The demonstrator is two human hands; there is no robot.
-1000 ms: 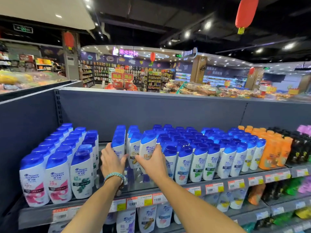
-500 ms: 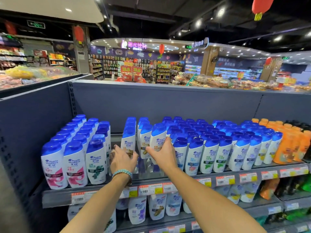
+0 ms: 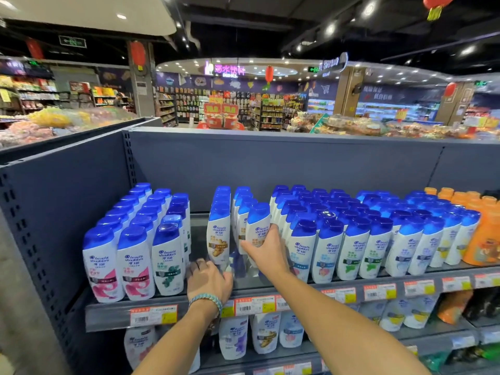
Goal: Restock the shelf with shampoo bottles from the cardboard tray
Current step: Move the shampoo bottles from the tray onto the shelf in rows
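Note:
White shampoo bottles with blue caps stand in rows on the grey top shelf (image 3: pixel 108 318). My right hand (image 3: pixel 266 253) grips the front shampoo bottle (image 3: pixel 258 228) of a middle row, which leans slightly right. To its left, another front bottle (image 3: pixel 218 239) with a brown label stands upright. My left hand (image 3: pixel 209 280), with a braided bracelet on the wrist, lies low on the shelf's front just below that bottle and holds nothing. An empty strip of shelf (image 3: pixel 198 228) runs back between the left rows and the middle rows. No cardboard tray is in view.
Orange bottles (image 3: pixel 479 239) fill the shelf's right end. Shampoo refill pouches (image 3: pixel 232 339) stand on the lower shelf. A grey side panel (image 3: pixel 54 212) closes the left, and a grey back panel (image 3: pixel 270 163) stands behind the rows. Store aisles lie beyond.
My left hand has come off the left front bottle and dropped to the shelf's front edge. My right hand stays on its bottle. The view has shifted left.

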